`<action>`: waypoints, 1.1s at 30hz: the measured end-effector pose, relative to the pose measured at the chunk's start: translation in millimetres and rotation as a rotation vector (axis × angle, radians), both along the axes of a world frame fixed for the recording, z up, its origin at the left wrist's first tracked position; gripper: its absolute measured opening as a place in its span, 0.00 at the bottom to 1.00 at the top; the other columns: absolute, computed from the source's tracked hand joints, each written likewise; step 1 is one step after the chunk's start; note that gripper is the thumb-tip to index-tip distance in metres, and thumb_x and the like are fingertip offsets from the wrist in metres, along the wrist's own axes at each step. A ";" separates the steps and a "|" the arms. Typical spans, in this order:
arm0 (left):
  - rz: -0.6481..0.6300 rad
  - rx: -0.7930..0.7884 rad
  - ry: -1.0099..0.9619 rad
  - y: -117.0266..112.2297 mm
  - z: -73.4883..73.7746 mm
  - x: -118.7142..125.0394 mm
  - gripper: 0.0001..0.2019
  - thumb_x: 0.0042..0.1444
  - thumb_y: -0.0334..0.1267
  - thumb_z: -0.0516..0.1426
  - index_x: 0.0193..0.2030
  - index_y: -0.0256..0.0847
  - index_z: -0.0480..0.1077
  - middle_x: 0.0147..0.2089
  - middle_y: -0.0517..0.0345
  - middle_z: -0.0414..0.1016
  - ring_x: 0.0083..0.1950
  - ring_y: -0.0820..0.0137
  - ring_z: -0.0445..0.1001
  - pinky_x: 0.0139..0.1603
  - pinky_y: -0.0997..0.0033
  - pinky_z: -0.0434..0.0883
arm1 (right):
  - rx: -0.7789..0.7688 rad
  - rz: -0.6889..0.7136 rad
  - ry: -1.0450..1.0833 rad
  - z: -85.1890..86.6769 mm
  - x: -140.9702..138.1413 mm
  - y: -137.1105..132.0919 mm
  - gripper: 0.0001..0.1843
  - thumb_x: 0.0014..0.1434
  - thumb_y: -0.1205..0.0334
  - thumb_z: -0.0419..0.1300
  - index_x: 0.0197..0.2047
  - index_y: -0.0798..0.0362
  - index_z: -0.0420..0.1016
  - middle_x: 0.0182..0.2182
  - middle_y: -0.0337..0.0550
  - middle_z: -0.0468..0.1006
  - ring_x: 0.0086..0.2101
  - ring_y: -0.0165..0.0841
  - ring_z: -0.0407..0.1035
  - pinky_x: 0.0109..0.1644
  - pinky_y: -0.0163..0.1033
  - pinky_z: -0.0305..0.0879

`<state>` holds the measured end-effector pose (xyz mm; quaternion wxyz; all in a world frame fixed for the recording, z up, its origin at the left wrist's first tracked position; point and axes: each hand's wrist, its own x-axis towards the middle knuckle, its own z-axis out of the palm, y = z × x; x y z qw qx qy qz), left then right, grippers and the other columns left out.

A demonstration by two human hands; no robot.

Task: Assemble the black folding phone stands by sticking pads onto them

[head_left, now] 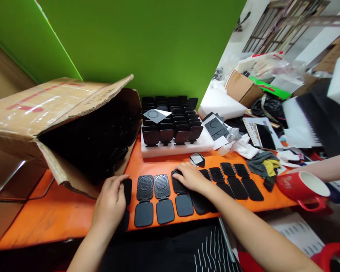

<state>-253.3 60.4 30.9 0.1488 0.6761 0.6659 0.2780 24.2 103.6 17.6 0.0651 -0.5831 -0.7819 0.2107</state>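
Several black hinged two-panel pads lie unfolded in a row on the orange tabletop. Two of them, a left pad (145, 187) and the one beside it (162, 186), show round ridged rings on their upper panels. My left hand (110, 200) is closed at the left end of the row, fingers and thumb on the edge of another black hinged pad (127, 192), which it partly hides. My right hand (193, 178) bends over the upper panel of a further hinged pad (184, 205), its fingertips on that panel. A small stack of cut-out sheets (197, 159) lies just beyond it.
An open cardboard box (59, 102) with dark contents stands at left. Behind the row, a white foam tray (175, 149) holds rows of upright black pads (170, 124). At right are a grey and yellow cloth (262, 164), a red mug (300, 187) and another person's arm (325, 168).
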 end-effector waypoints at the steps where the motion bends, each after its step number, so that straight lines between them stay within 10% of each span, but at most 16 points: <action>1: 0.015 -0.023 0.016 3.5 -5.3 -3.1 0.17 0.59 0.38 0.43 0.48 0.43 0.69 0.47 0.52 0.70 0.51 0.61 0.70 0.51 0.60 0.69 | 0.031 -0.025 -0.032 -2.4 -3.2 -4.1 0.13 0.60 0.55 0.55 0.43 0.54 0.73 0.42 0.50 0.76 0.45 0.42 0.66 0.50 0.45 0.59; 11: 0.065 -0.157 0.018 18.4 -47.2 0.7 0.19 0.54 0.36 0.44 0.46 0.37 0.71 0.46 0.46 0.72 0.51 0.60 0.71 0.54 0.57 0.67 | 0.241 -0.204 -0.190 -26.0 -24.9 -19.0 0.13 0.63 0.56 0.50 0.38 0.53 0.72 0.36 0.47 0.75 0.40 0.40 0.65 0.44 0.45 0.56; 20: 0.044 0.123 0.289 1.5 -35.2 15.6 0.18 0.59 0.37 0.45 0.48 0.34 0.71 0.47 0.42 0.72 0.49 0.53 0.69 0.50 0.52 0.67 | 0.280 -0.223 0.009 -3.3 -6.0 -30.1 0.14 0.64 0.59 0.48 0.49 0.51 0.69 0.49 0.48 0.72 0.50 0.39 0.63 0.60 0.52 0.47; 26: -0.510 0.136 0.259 -28.7 -21.0 97.3 0.19 0.60 0.42 0.49 0.57 0.43 0.64 0.59 0.50 0.67 0.59 0.59 0.65 0.58 0.56 0.64 | 0.080 0.191 -0.078 10.0 62.0 -84.7 0.42 0.50 0.41 0.60 0.63 0.52 0.57 0.63 0.55 0.55 0.62 0.47 0.48 0.64 0.58 0.37; 33: -0.776 0.003 0.465 -36.2 -48.5 143.2 0.32 0.58 0.55 0.47 0.65 0.38 0.53 0.68 0.48 0.52 0.67 0.52 0.54 0.61 0.41 0.54 | 0.070 0.283 -0.140 -7.2 80.4 -128.8 0.33 0.53 0.67 0.58 0.62 0.48 0.60 0.64 0.54 0.54 0.60 0.45 0.53 0.63 0.59 0.43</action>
